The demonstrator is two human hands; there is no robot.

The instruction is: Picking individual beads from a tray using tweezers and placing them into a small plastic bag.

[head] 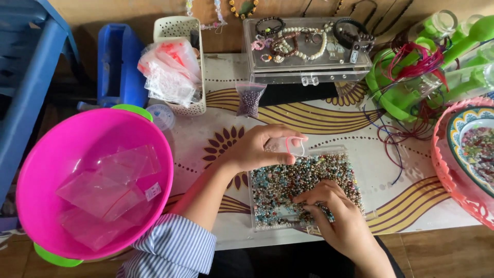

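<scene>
Left hand pinches a small clear bag while right hand fingertips dig together into the bead tray near the table's front edge—tiny, slippery beads, best pinched.

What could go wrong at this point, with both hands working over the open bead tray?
Beads could spill: the right hand digs its fingers into the heaped beads of the shallow clear tray, which lies near the table's front edge. The left hand pinches a small clear bag above the tray, so beads might miss its narrow mouth. The pink bowl overhangs the table edge and might tip if nudged.
</scene>
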